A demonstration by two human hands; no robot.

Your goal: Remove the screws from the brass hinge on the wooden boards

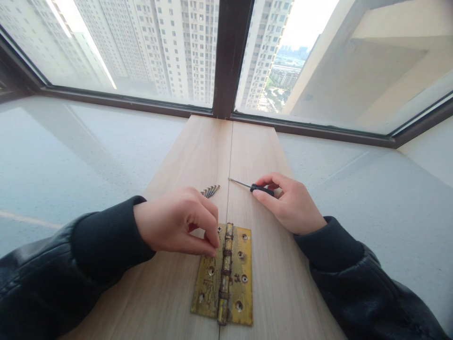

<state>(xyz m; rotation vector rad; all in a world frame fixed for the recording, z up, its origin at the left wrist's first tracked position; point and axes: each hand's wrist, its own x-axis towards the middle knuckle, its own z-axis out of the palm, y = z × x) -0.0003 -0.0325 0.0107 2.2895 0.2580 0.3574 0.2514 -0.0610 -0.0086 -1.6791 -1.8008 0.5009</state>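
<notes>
A worn brass-coloured butt hinge (224, 278) lies spread flat over the seam between two pale wooden boards (258, 156). Most of its screw holes show; a screw head (220, 229) sits in the top hole of the left leaf. My left hand (187, 219) is over that leaf, thumb and forefinger pinched together at its upper part; whatever they may hold is hidden. Beyond this hand several screws (211, 191) lie side by side, partly covered by it. In my right hand (288, 200) is a small screwdriver (262, 189) with a black handle, its shaft pointing left across the seam.
The boards rest on a white speckled sill (141, 127) and reach to a dark window frame (226, 61). Tall buildings stand outside the glass.
</notes>
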